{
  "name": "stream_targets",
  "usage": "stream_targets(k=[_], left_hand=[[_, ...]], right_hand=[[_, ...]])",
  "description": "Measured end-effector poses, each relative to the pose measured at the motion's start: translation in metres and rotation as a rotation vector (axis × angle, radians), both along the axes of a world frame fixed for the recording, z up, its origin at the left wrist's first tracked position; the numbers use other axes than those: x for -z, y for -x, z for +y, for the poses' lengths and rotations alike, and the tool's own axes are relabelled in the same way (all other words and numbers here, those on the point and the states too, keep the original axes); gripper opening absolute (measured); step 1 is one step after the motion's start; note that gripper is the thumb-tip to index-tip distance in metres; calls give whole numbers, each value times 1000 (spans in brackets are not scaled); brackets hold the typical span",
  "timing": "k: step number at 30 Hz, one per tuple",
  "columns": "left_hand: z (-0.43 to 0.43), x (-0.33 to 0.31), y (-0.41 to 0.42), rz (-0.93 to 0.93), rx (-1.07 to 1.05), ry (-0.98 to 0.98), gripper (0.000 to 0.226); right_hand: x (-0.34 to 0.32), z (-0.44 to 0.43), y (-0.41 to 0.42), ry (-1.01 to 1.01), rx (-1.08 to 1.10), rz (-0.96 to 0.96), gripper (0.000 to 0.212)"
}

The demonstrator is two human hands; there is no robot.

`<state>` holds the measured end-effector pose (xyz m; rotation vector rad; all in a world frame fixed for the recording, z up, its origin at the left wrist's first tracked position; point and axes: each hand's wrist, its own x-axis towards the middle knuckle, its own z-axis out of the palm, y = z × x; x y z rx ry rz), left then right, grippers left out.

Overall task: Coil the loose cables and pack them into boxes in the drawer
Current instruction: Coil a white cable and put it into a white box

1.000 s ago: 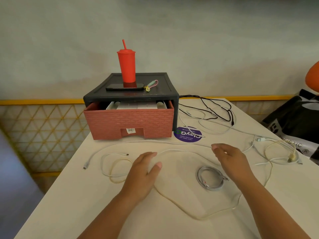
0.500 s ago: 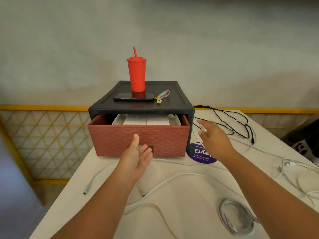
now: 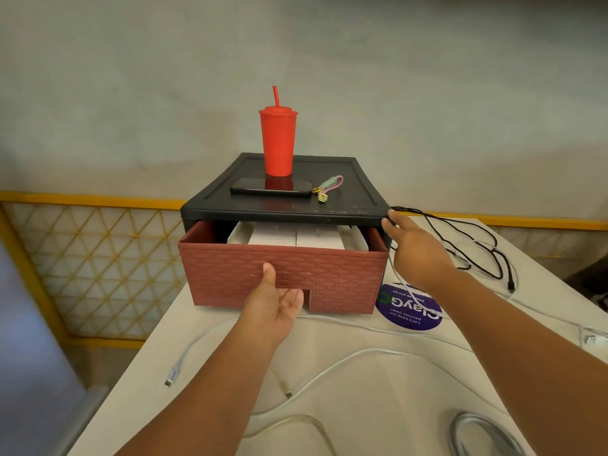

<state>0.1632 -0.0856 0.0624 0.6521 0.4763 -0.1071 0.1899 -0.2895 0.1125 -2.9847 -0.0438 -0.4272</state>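
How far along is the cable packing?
Early. Done: one grey cable lies coiled on the table; the drawer is part open, white boxes showing inside. In hand: left hand pinches the drawer front at its notch, right hand touches the black cabinet corner. Left: white cables and a black cable lie loose; none visibly boxed.

A plain grey wall (image 3: 427, 77) stands behind; a yellow-framed lattice panel (image 3: 98, 258) below it; a white table (image 3: 394, 406) in front.

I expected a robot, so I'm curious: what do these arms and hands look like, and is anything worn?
They are a person's. The left hand and right hand are bare: no gloves, watch or wristbands show, and no sleeve covers either arm in view.
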Motion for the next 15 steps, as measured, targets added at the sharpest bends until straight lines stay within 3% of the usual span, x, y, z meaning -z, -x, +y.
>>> stream_targets(k=[7,15], left_hand=[[3,11,21,-10,-12,1,46],[8,17,64,7,-25,-26,40]], right_hand=[[-4,-3,-1,53,-4,36,77],[-11,-5,-3,84,-13,74,75]])
